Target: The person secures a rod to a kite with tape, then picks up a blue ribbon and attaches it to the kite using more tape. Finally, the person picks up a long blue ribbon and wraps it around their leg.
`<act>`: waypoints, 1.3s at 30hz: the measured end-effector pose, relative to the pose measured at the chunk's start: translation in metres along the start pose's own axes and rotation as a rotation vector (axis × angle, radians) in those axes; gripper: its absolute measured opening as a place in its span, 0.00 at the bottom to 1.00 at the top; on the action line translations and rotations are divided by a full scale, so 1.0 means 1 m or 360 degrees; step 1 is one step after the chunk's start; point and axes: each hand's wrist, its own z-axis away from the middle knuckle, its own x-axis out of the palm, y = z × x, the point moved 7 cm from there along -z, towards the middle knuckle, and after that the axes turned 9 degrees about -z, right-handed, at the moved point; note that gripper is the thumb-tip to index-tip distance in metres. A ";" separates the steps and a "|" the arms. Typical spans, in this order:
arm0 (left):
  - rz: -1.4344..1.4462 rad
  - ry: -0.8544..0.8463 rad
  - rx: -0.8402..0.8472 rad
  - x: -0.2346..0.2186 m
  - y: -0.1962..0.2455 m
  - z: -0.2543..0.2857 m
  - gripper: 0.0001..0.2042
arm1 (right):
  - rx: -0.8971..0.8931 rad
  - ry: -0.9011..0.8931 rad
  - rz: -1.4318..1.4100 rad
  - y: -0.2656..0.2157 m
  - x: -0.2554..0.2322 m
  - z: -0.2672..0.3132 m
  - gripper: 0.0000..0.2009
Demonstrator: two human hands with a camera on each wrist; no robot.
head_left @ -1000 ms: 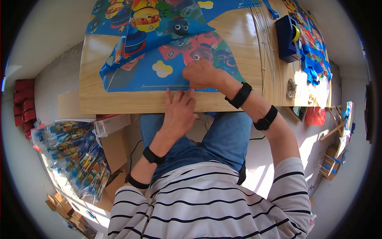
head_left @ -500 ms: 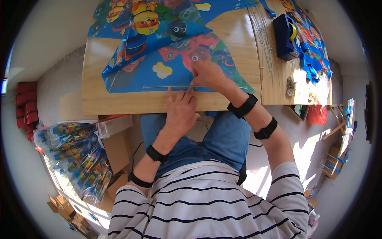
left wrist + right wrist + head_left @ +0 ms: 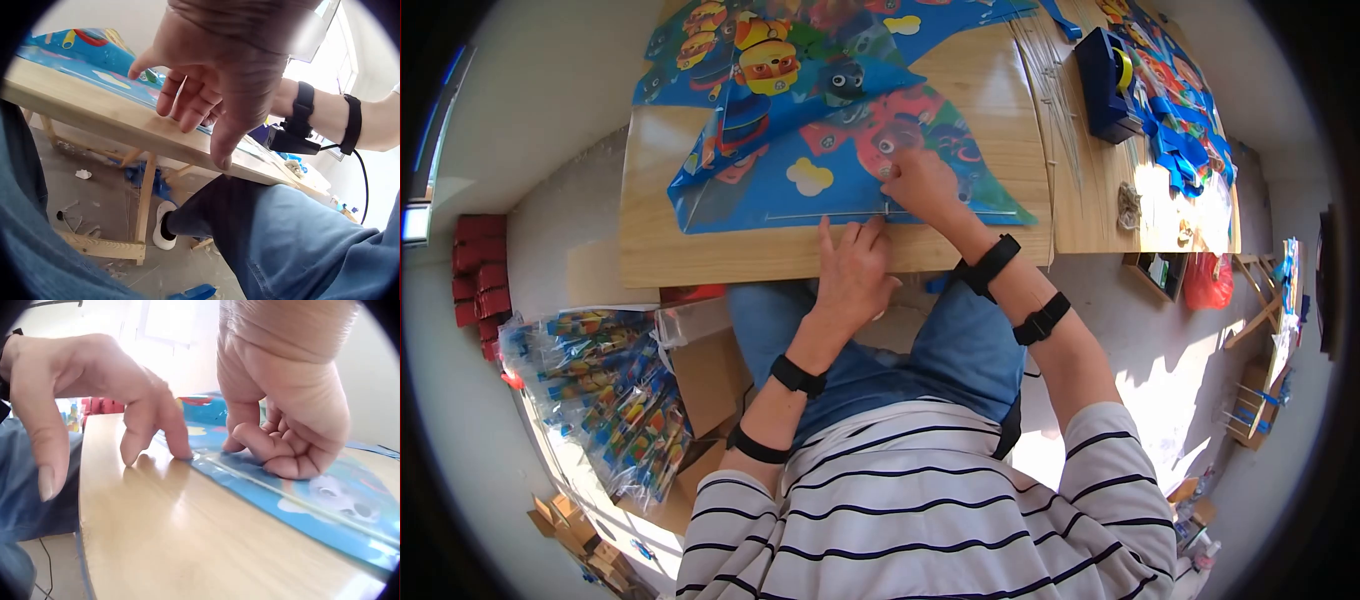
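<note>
A printed blue plastic sheet (image 3: 730,205) with cartoon figures lies along the table's near edge. A thin pale rod (image 3: 960,212) runs on it parallel to that edge, with a small dark spot on it between the hands. My left hand (image 3: 852,275) reaches over the edge, fingers spread and loosely bent, fingertips at the sheet's border beside the rod; its thumb hangs free. My right hand (image 3: 927,190) is over the sheet just beyond the rod. In the right wrist view its fingers are curled in, one digit points down onto the sheet, and nothing shows in its grasp.
A dark blue tape dispenser (image 3: 1108,85) stands at the table's right, beside loose thin rods (image 3: 1050,85) and blue ribbon (image 3: 1175,150). The sheet's folded part (image 3: 770,120) lies beyond my hands. Bagged printed pieces (image 3: 600,390) are at the left, and a red bag (image 3: 1206,280) at the right.
My right hand has shifted from down at the rod to slightly beyond it, uncovering more rod. My left hand stays at the sheet's border. The head view has turned slightly.
</note>
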 end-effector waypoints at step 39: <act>0.0825 0.0145 -0.0828 -0.053 -0.125 0.167 0.20 | -0.1155 0.0556 0.0326 -0.145 -0.170 0.108 0.07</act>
